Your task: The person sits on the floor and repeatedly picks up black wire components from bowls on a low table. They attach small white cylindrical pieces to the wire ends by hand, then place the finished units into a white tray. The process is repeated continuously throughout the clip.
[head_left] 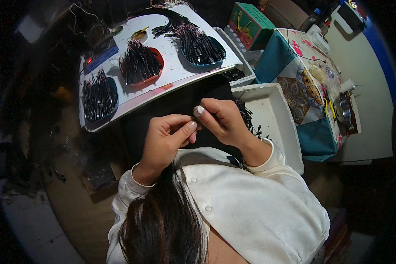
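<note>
My left hand (pixel 168 136) and my right hand (pixel 222 121) meet in front of my chest, over a dark surface. Both are closed, thumbs pressed against the forefingers, with the fingertips almost touching. Whatever sits between them is dark and too small to name. A white wrap covers the tip of my right thumb. Beyond the hands, on a white table (pixel 171 79), stand three trays packed with short black cable pieces: a blue tray (pixel 115 94) at the left, an orange-red tray (pixel 161 61) in the middle and another blue tray (pixel 215 61) at the right.
Right of my hands is a white foam box (pixel 275 119) with black cables along its left side. Farther right stands a cloth-covered table (pixel 312 57) with a metal bowl (pixel 342 109). A green carton (pixel 251 26) is behind. A blue device (pixel 102 58) with a red light sits at the white table's left.
</note>
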Motion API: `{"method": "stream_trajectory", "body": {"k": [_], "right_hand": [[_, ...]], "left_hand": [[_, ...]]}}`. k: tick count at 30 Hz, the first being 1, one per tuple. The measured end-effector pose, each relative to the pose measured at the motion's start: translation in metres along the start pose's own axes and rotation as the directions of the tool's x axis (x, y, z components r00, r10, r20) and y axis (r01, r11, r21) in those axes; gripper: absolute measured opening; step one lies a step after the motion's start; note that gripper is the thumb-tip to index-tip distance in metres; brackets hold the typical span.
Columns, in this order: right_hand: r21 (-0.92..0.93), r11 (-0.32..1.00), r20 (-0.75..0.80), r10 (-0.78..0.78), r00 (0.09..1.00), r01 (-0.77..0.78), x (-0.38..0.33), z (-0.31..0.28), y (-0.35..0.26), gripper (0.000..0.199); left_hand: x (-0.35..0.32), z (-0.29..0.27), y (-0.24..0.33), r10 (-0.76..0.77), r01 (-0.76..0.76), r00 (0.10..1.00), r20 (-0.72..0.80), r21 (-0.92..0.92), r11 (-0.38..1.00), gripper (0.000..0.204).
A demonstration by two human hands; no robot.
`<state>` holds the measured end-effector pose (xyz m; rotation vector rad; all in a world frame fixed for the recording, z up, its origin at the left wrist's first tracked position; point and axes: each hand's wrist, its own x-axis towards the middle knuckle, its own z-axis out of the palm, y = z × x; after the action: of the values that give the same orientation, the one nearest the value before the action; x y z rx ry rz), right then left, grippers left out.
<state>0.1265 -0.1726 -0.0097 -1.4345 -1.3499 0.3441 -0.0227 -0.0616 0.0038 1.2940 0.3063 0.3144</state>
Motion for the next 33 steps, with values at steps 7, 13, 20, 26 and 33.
{"method": "stream_trajectory", "body": {"k": [7,13,20,26,33], "right_hand": [[0.055,0.997,0.008,0.055,0.998,-0.055,-0.009,-0.038,0.006,0.011],[-0.252,0.904,0.144,-0.318,0.937,0.345,-0.013,-0.038,-0.008,0.032],[-0.245,0.851,0.137,-0.444,0.886,0.464,-0.004,-0.033,-0.008,0.022],[0.236,0.967,0.199,0.049,0.979,-0.097,-0.016,-0.029,0.006,0.014],[0.64,0.497,0.456,0.368,0.81,-0.586,-0.032,-0.02,0.014,0.014]], "left_hand": [[-0.008,-0.008,0.003,-0.133,0.136,0.99,0.052,-0.061,0.989,0.015],[-0.005,-0.004,0.004,-0.186,0.198,0.975,0.119,-0.103,0.975,0.016],[-0.003,-0.002,0.008,-0.182,0.187,0.976,0.115,-0.033,0.982,0.015],[-0.003,0.007,0.004,0.552,-0.598,0.745,0.373,0.74,0.307,0.013],[0.001,-0.007,-0.007,0.48,-0.659,0.724,0.496,0.702,0.27,0.017]]}}
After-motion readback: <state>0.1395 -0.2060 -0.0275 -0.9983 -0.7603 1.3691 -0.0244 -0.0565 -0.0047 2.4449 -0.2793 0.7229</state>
